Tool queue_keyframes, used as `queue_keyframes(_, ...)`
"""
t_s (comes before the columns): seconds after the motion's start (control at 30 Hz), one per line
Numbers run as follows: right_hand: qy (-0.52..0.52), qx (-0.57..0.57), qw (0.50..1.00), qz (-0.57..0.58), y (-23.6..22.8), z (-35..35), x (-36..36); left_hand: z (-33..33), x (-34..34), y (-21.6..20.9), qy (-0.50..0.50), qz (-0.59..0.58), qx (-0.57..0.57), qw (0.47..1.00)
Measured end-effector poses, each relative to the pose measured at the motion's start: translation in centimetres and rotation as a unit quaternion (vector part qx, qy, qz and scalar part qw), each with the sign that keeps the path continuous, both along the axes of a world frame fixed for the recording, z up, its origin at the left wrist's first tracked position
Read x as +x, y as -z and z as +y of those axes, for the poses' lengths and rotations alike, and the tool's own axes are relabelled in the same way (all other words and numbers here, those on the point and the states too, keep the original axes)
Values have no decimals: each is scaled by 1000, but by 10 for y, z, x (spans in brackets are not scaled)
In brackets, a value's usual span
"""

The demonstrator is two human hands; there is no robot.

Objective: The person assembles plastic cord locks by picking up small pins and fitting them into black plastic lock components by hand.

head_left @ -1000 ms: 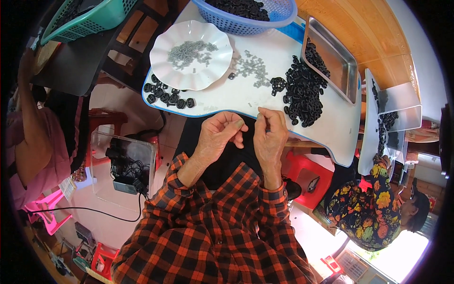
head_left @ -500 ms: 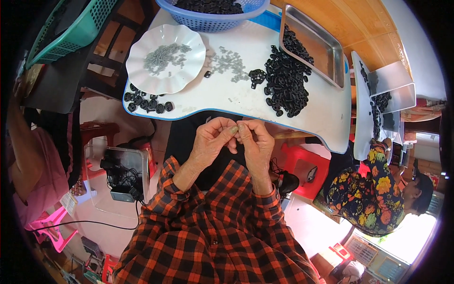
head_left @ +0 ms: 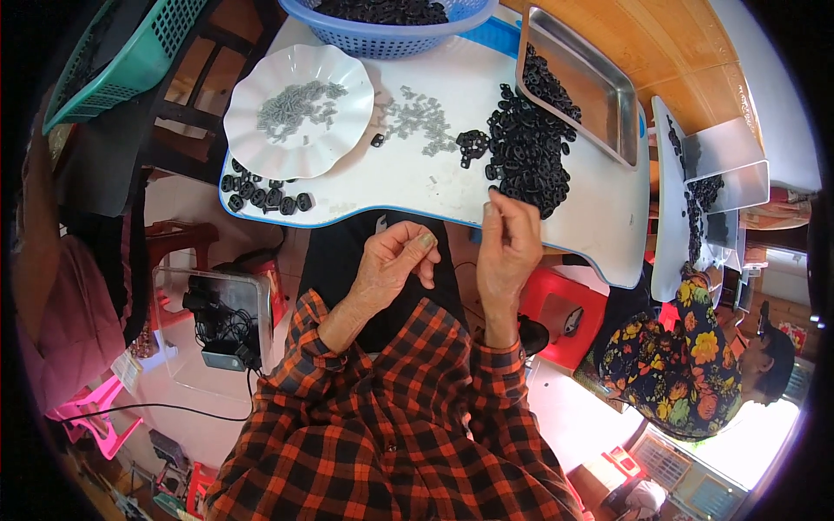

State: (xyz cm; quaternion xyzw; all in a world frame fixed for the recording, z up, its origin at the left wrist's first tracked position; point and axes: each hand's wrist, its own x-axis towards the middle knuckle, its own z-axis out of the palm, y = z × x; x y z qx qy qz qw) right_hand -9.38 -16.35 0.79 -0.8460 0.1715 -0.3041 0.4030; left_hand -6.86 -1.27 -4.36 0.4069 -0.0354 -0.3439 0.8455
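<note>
Above my lap, just off the table's near edge, my left hand point(head_left: 395, 263) is closed in a pinch; whatever its fingertips hold is too small to make out. My right hand point(head_left: 510, 247) reaches over the table edge, thumb and fingers drawn together at the near side of a heap of small black plastic parts point(head_left: 526, 156). A black piece shows by its fingertips, but I cannot see whether it is gripped. Small grey pins point(head_left: 419, 117) lie loose mid-table, and more grey pins point(head_left: 295, 108) rest on a white scalloped plate point(head_left: 352, 78).
Several black parts point(head_left: 271, 200) sit below the plate. A metal tray point(head_left: 627, 130) tips toward the heap; a blue basket point(head_left: 373, 39) of black parts stands at the back. Another person point(head_left: 678, 365) sits at the right, near a red stool point(head_left: 565, 317). A pink sleeve point(head_left: 78, 321) shows at the left.
My hands were together at the fingertips. My right hand has since moved away to the right and forward to the black heap, while my left hand has stayed almost in place.
</note>
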Motion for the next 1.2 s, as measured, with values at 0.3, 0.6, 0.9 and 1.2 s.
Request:
queue_keyframes(0.3,40,-204,974,93,8,-2,47,-1,1,-2,5,1,23,1000)
queue_keyframes(0.6,40,-189,967,167,7,-5,54,2,3,-2,7,-11,27,1000)
queue_keyframes(0.9,5,-182,973,138,4,-4,45,3,-1,-4,14,-22,16,1000)
queue_keyframes(1.2,-43,-182,971,147,-1,8,17,4,-1,-2,9,-23,16,1000)
